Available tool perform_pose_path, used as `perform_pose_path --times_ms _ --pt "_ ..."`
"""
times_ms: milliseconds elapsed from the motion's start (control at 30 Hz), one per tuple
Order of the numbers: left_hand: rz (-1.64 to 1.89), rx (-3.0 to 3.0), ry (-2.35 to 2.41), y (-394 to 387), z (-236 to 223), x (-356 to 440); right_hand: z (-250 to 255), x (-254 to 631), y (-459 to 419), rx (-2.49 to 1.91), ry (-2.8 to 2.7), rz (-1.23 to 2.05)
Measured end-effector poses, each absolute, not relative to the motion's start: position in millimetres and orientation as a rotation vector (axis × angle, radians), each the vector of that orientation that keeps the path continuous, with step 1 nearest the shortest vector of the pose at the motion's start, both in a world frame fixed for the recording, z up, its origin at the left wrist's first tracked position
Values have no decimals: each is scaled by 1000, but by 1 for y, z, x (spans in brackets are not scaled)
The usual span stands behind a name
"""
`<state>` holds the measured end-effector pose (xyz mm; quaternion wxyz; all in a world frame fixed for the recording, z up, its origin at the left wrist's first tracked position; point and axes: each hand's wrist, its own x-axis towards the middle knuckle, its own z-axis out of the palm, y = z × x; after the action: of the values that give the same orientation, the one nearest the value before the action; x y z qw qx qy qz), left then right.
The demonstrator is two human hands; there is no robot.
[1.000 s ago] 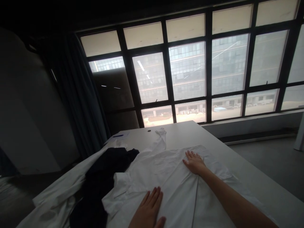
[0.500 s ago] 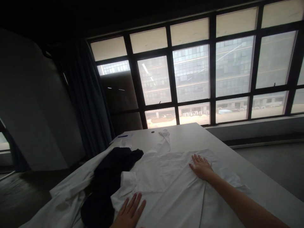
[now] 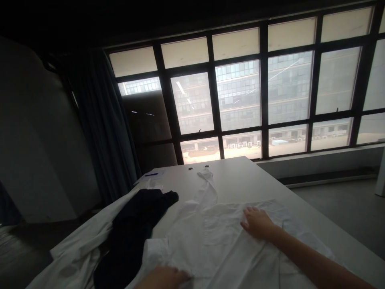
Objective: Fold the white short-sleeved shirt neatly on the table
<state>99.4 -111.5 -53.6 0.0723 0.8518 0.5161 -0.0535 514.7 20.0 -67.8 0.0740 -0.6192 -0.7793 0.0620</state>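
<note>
A white long-sleeved garment (image 3: 192,224) lies spread on the white table (image 3: 240,176), one sleeve stretched toward the far edge. My right hand (image 3: 260,224) is on the right side of the garment, its fingers bent together on the cloth. At the bottom edge, my left hand (image 3: 164,277) is partly cut off and somewhat blurred. Its fingers are drawn together on the near part of the garment, close to a seam. A dark garment (image 3: 132,233) lies crumpled to the left of the white one.
More white cloth (image 3: 75,249) hangs over the table's left edge. A blue pen (image 3: 151,174) rests on paper at the far left corner, and a round hole (image 3: 207,166) shows near the far edge. Beyond stand a dark curtain (image 3: 102,120) and large windows.
The white garment has slid a little toward me, uncovering a table hole by the sleeve end. Both hands have gone from flat, spread fingers to bent fingers on the cloth.
</note>
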Motion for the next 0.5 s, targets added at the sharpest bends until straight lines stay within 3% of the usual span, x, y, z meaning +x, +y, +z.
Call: perform_pose_path --times_ms 167,333,500 --pt "138 2501 1542 -23 -15 182 -58 428 35 -1516 -2402 351" --pt "98 2399 1760 42 -48 196 -81 404 48 -1487 -2469 407" --pt "116 2350 1921 49 -75 163 -95 465 62 -1599 -2490 382"
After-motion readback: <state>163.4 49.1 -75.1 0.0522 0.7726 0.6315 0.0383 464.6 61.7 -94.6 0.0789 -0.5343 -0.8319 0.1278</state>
